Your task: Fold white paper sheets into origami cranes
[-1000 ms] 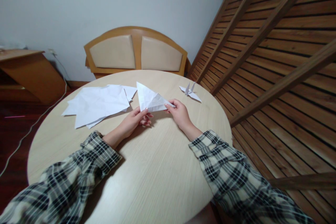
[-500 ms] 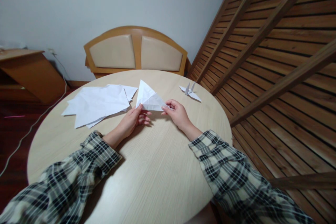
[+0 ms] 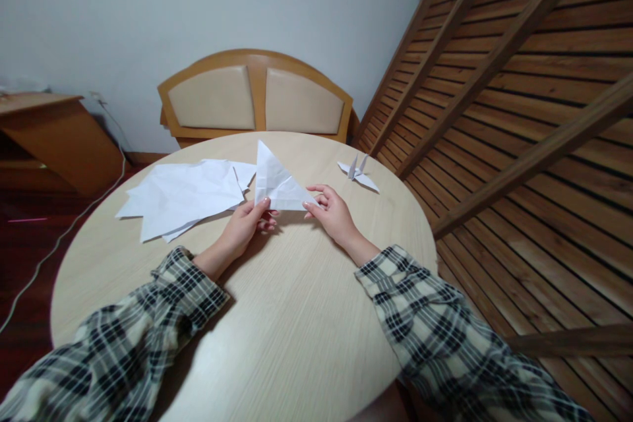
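Note:
Between my hands is a white sheet of paper folded into a triangle (image 3: 277, 181), with crease lines across it and one corner pointing up and away from me. My left hand (image 3: 244, 224) pinches its lower left corner, thumb on top and fingers underneath. The lower right corner is pinched by my right hand (image 3: 333, 214), the thumb lying over the edge. A folded white paper crane (image 3: 360, 173) stands on the table, beyond my right hand. Left of the triangle lies a loose pile of white paper sheets (image 3: 185, 194).
Everything lies on a round, light wooden table (image 3: 277, 316). Behind it stands a wooden headboard with cream panels (image 3: 212, 97) against the wall. A slatted wooden frame (image 3: 519, 112) leans along the right. At left are a wooden desk (image 3: 59, 138) and a white cable (image 3: 64, 234).
The folded paper has been turned and flattened a little, so its top corner sits higher and further left and more of its face shows. Both hands keep their pinch, nearly in place.

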Tool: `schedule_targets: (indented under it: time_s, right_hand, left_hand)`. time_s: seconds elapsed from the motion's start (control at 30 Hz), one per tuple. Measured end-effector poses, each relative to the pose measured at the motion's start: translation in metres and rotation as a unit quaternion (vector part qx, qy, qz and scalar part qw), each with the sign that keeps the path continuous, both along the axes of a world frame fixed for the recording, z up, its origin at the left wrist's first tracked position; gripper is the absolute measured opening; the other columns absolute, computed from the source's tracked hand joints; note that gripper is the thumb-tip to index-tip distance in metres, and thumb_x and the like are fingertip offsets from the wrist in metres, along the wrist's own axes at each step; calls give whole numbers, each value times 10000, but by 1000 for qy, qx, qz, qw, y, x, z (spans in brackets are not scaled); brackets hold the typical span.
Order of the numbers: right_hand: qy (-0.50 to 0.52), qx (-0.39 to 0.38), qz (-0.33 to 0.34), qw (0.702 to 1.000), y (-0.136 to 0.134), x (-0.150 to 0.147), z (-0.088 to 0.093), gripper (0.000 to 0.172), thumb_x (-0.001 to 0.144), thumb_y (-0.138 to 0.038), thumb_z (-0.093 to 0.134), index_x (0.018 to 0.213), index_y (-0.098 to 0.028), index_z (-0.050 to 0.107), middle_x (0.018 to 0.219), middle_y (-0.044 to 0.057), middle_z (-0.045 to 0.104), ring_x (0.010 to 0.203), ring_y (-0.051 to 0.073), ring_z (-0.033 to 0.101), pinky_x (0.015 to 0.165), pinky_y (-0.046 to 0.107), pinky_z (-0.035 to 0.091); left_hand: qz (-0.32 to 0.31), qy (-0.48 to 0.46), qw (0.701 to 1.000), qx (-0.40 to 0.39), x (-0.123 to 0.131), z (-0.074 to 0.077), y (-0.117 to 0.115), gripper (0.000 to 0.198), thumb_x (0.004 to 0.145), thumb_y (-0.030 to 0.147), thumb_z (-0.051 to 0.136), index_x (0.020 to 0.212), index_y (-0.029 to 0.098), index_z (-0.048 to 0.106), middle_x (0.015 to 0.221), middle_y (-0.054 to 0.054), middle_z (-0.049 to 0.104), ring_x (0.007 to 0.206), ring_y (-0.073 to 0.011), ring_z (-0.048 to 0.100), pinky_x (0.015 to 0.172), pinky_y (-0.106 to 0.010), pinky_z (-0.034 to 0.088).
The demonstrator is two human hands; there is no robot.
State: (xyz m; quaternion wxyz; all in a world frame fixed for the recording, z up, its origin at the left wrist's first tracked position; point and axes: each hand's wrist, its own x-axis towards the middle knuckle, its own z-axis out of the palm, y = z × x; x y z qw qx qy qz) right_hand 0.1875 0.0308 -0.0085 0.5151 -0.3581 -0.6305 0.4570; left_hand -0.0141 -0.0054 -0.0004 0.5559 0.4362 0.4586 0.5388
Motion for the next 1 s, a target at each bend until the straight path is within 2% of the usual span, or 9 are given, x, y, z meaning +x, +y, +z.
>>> schedule_targets:
  time_s: [0.13,0.33,0.5,0.57,0.67,0.77,0.87,1.0]
  right_hand:
    - [10,-10,-35,999,2,1,1,342,787,-330,700,1073,-216,549,792,-6,645,608,124,642,529,239,470]
    - [51,-20,-84,995,5,2,5,376,750,-342,729,1053,-217,544,772,-20,628,596,109,616,571,244,490]
    - [108,-61,-92,988,6,1,8,373,726,-338,745,1009,-219,533,674,-61,586,582,95,588,590,227,474]
    - [134,-86,-72,985,5,1,9,364,706,-366,766,936,-218,527,669,-67,578,576,85,577,594,221,472]
    - [135,-108,0,985,2,-1,10,361,711,-447,765,869,-197,557,745,-30,622,597,77,573,615,226,491]
    - [59,-112,90,988,-4,-5,6,374,749,-511,728,856,-169,618,755,9,645,611,89,572,602,232,492]
    - [-40,-121,164,978,-10,-8,0,414,797,-560,661,825,-148,636,728,29,645,594,101,565,557,237,478]
    - [-79,-73,193,975,-15,-7,-4,379,849,-529,612,872,-152,638,769,24,644,610,97,554,569,234,470]
  left_hand:
    - [-11,92,995,45,-1,2,-2,296,827,407,660,711,135,653,653,-46,639,548,-107,534,515,-217,431]
    - [-87,239,963,90,-2,5,-6,339,834,403,615,636,132,667,568,-38,611,539,-124,515,548,-248,406]
    - [-118,286,947,90,-2,4,-7,399,855,432,577,642,119,701,570,-60,631,524,-123,497,537,-252,389]
    - [-120,263,954,85,-1,6,-8,392,858,416,570,634,121,697,561,-59,628,500,-114,469,514,-248,378]
    - [-125,229,962,79,1,10,-10,371,864,389,566,633,126,689,541,-47,612,480,-105,446,502,-241,378]
    - [-130,216,964,80,1,13,-11,366,869,374,560,621,131,675,540,-43,607,485,-103,460,517,-240,395]
    - [-155,223,959,83,1,13,-11,367,864,370,564,587,142,640,533,-33,600,494,-107,488,540,-243,421]
    - [-202,236,946,95,1,11,-10,317,853,380,580,660,140,654,599,-38,640,547,-119,552,589,-250,460]
